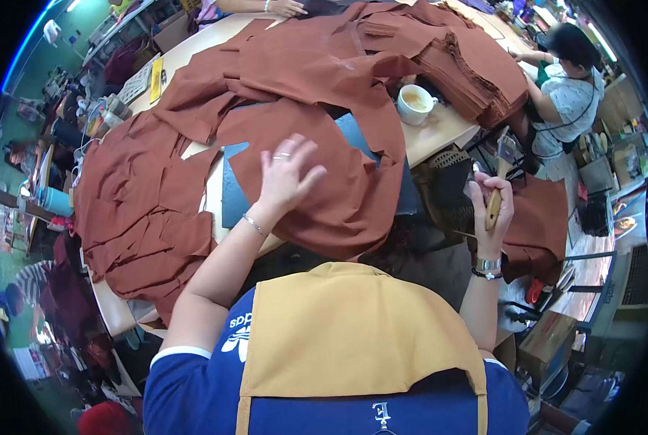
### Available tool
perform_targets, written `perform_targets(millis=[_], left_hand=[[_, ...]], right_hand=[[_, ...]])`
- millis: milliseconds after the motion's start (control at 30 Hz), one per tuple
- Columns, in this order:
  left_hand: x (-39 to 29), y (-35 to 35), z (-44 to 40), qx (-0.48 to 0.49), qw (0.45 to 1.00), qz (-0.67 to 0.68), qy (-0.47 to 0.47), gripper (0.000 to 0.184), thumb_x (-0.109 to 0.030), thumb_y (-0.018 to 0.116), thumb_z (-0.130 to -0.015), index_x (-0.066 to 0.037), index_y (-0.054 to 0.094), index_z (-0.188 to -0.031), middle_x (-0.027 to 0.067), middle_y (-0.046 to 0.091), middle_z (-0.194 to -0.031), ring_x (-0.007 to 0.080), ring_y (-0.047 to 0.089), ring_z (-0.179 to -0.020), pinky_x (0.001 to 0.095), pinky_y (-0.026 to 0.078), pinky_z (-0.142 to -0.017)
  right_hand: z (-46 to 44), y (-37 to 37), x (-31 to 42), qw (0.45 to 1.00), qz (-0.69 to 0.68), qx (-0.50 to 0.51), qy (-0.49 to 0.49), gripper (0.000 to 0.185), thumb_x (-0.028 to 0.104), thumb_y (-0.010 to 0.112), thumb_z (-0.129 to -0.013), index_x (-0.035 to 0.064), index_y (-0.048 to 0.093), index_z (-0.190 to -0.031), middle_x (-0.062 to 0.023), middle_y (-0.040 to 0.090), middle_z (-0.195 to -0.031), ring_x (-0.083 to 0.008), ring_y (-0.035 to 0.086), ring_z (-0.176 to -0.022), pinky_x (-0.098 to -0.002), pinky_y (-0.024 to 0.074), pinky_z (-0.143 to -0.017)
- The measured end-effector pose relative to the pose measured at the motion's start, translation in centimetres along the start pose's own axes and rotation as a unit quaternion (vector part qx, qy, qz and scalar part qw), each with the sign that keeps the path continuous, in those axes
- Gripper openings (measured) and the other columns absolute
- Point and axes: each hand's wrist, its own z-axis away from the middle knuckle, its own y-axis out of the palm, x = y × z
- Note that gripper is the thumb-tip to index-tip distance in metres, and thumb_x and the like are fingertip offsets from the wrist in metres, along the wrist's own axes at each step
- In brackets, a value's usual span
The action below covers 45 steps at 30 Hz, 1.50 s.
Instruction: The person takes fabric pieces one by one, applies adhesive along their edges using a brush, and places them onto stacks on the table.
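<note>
My left hand (286, 172) lies with its fingers spread on a rust-brown fabric piece (320, 196), with a ring and a bracelet showing. Under that piece is a dark blue board (234, 190), visible only at its edges. Raised off the table at the right, my right hand (494, 206) is closed round the wooden handle of a flat paintbrush (504, 161), bristle end up. Whether anything else sits in its fingers I cannot make out. A white mug (415, 105) holding a pale beige substance stands between the board and a fabric stack.
Loose brown fabric pieces (139, 210) heap on the left of the table. A thick fabric stack (476, 72) lies at the back right. A co-worker (572, 90) sits at the right; another person's hand (286, 8) is at the far edge. A chair (447, 181) stands below the table edge.
</note>
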Motion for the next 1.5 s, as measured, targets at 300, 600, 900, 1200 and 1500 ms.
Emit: perform_targets(millis=[300,600,900,1200,1500], left_hand=[[4.0,-2.5,5.0,0.169,0.977,-0.111,0.063,0.085,-0.069,0.055,-0.088,-0.023,0.036,-0.156,0.0164,0.021,-0.165,0.039,0.017,-0.152,0.0691,0.012,-0.116],[7.1,-6.9,8.3,0.27,0.937,-0.13,0.179,0.093,-0.081,0.051,-0.081,-0.026,0.038,-0.155,0.011,0.023,-0.165,0.0354,0.018,-0.153,0.0665,0.014,-0.118],[6.1,-5.1,9.8,0.181,0.969,-0.167,0.037,0.078,-0.068,0.05,-0.091,-0.026,0.035,-0.156,0.0117,0.018,-0.167,0.0353,0.015,-0.153,0.0679,0.009,-0.117],[-1.3,1.5,2.2,0.162,0.981,-0.091,0.062,0.086,-0.069,0.056,-0.087,-0.023,0.036,-0.156,0.015,0.019,-0.166,0.0377,0.014,-0.153,0.0675,0.009,-0.118],[-0.1,2.6,-0.9,0.09,0.984,-0.151,0.014,0.093,-0.074,0.058,-0.083,-0.02,0.037,-0.155,0.0198,0.022,-0.164,0.0385,0.016,-0.153,0.0699,0.012,-0.116]], right_hand=[[-0.1,2.3,0.6,0.986,0.106,0.002,-0.128,0.03,0.002,0.077,-0.085,0.0061,0.054,-0.104,-0.015,0.069,-0.116,-0.0257,0.067,-0.107,-0.0371,0.052,-0.093],[-1.2,13.1,1.4,0.931,0.05,0.25,-0.262,0.042,0.004,0.073,-0.078,0.0111,0.045,-0.108,-0.0151,0.063,-0.13,-0.0359,0.062,-0.115,-0.0536,0.0437,-0.105],[-0.6,18.1,1.4,0.906,0.029,0.365,-0.212,0.04,0.001,0.073,-0.074,0.012,0.05,-0.105,-0.0097,0.062,-0.087,-0.0344,0.063,-0.095,-0.0562,0.0392,-0.11],[-2.5,4.2,5.6,0.928,0.15,0.213,-0.268,0.024,0.014,0.079,-0.085,0.0095,0.057,-0.093,-0.0078,0.059,-0.065,-0.0286,0.063,-0.059,-0.0387,0.0483,-0.053],[-11.1,0.6,0.6,0.993,0.018,0.106,0.046,0.04,0.03,0.074,-0.092,0.0035,0.069,-0.122,-0.014,0.075,-0.094,-0.017,0.069,-0.077,-0.0286,0.0531,-0.071]])
